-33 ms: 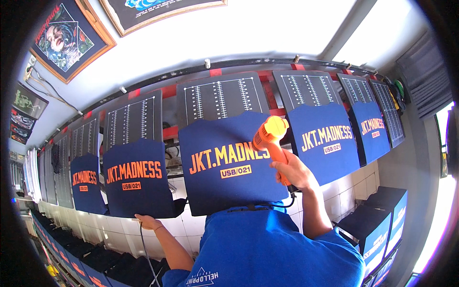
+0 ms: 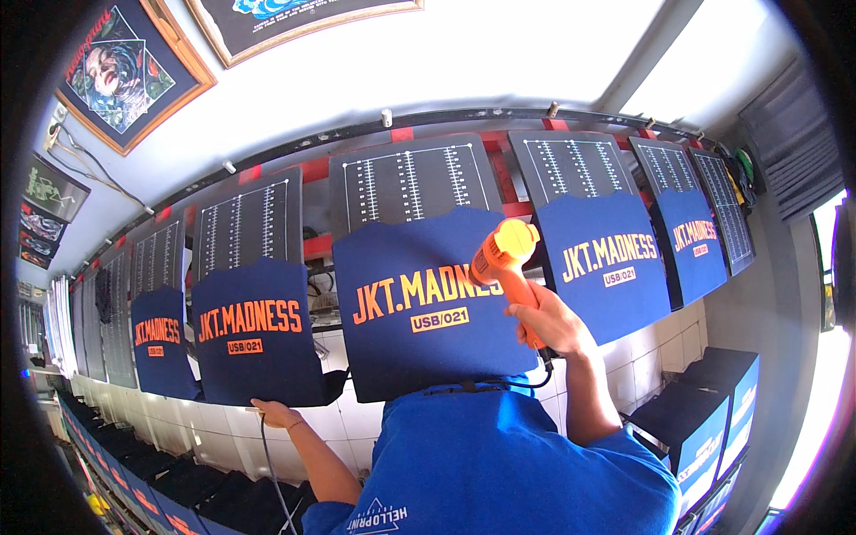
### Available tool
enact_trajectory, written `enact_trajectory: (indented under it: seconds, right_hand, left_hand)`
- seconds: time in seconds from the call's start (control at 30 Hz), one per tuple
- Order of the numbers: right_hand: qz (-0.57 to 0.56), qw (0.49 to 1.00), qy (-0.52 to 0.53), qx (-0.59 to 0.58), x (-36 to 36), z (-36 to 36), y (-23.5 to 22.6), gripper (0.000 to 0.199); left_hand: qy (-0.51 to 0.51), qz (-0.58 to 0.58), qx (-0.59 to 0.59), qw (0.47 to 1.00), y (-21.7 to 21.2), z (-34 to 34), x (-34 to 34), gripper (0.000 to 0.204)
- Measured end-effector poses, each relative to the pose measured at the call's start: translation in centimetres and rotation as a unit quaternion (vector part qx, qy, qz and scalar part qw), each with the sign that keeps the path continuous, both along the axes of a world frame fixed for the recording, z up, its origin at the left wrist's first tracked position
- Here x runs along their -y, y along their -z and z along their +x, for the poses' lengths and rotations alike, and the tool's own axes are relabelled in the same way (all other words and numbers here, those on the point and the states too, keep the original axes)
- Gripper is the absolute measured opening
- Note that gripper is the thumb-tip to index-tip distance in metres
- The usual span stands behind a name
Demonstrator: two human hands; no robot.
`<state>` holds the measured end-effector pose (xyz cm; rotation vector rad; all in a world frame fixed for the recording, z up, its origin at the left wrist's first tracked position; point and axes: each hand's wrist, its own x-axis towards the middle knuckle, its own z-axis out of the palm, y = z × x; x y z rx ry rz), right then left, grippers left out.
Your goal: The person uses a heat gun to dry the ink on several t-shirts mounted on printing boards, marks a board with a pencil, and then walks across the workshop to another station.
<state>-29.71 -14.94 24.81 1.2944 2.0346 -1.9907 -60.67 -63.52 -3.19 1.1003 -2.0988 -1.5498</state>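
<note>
My right hand [image 2: 555,319] is wrapped round the handle of an orange heat gun [image 2: 505,250], raised over a navy T-shirt [image 2: 428,352] on the middle printing board. Its barrel tips toward the orange-yellow lettering and hides the end of the top line. A black cord [image 2: 546,374] leaves the handle's bottom and runs left along the shirt's front edge. At the lower edge of the neighbouring navy T-shirt [image 2: 263,373], my left hand [image 2: 278,415] is closed round a thin dark cord [image 2: 270,459] that hangs down from it. Its fingertips are partly hidden.
More black boards with white rulers carry navy printed T-shirts, such as one shirt [image 2: 602,303] on the right. A dark rail [image 2: 481,114] runs behind them. Lower racks hold dark printed shirts [image 2: 700,446]. Framed prints [image 2: 134,80] hang on the wall.
The heat gun and my right hand have shifted very slightly down and to the right. My left hand stays in the same place.
</note>
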Motion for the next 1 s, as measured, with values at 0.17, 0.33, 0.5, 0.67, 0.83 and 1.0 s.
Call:
enact_trajectory:
  seconds: [0.17, 0.33, 0.5, 0.67, 0.83, 1.0]
  right_hand:
    - [-0.006, 0.999, -0.012, 0.038, 0.9, 1.7, -0.7, 0.041]
    - [-0.004, 1.0, 0.02, 0.003, 1.6, 2.8, 0.1, 0.04]
    - [-0.021, 0.999, -0.026, 0.03, 1.7, 1.4, -0.5, 0.034]
    - [-0.01, 1.0, -0.001, 0.029, 1.5, -1.5, -0.9, 0.031]
    - [0.018, 0.999, 0.042, 0.008, 1.0, -3.7, -0.1, 0.032]
    - [-0.002, 1.0, 0.031, 0.002, 1.4, -4.3, 0.8, 0.038]
  left_hand:
    - [0.002, 0.011, 0.01, 1.0, 0.6, -0.2, 0.6, 0.071]
    - [-0.005, -0.017, 0.014, 1.0, 1.1, -0.3, 1.2, 0.07]
    - [-0.008, -0.024, 0.045, 0.999, 0.0, 0.0, 0.5, 0.072]
    - [0.011, 0.041, -0.003, 0.999, 0.1, 0.5, 0.7, 0.072]
    - [0.018, 0.032, 0.033, 0.999, -0.8, 0.7, 0.9, 0.067]
    - [0.033, 0.029, 0.018, 0.999, -0.9, -0.4, 3.0, 0.067]
